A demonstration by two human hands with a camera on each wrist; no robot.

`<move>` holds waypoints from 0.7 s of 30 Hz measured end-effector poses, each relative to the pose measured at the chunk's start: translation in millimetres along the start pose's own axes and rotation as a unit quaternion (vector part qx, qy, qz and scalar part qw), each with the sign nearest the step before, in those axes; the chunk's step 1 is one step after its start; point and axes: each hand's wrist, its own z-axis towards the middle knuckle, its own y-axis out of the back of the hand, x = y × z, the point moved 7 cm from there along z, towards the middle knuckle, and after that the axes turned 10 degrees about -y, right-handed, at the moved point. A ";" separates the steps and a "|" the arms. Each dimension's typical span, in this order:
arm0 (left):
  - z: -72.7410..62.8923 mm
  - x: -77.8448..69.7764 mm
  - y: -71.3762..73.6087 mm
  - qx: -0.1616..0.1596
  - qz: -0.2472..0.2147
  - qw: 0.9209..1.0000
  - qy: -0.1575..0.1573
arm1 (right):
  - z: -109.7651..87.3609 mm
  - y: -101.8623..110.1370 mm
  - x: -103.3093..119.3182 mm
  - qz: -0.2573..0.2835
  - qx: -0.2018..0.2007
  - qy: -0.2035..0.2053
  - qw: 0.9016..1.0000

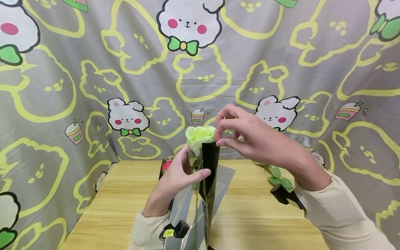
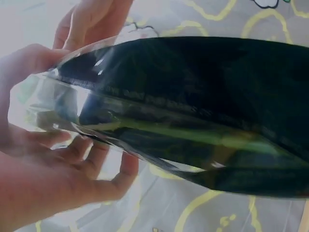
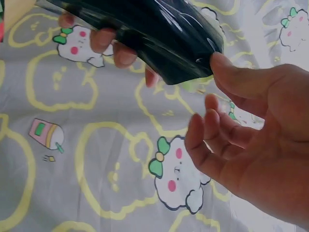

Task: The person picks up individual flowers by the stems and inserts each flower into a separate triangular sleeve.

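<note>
A pale green rose (image 1: 200, 134) stands upright in a flower sleeve (image 1: 210, 161) that is black on one side and see-through on the other. Its thin green stem (image 1: 196, 208) runs down beside the dark film. My left hand (image 1: 178, 177) grips the wrapped rose just below the bloom, thumb across the black front and fingers behind. At the top edge of the sleeve, right beside the petals, my right hand (image 1: 250, 133) pinches the film between thumb and fingertips. In the right wrist view the right thumb presses the corner of the black film (image 3: 193, 58).
Grey sheets with thin gold lines (image 1: 223, 178) lie on the wooden table (image 1: 118, 201) behind the sleeve. A red flower (image 1: 167, 165) in dark wrap lies left, partly hidden by my left arm. Green leaves (image 1: 281, 180) lie by my right sleeve. A patterned cloth (image 1: 150, 86) hangs behind.
</note>
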 end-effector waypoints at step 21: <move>4.7 -6.1 14.7 -0.160 0.011 0.984 -0.075 | -60.2 -99.4 -52.1 0.227 -0.103 -0.235 0.940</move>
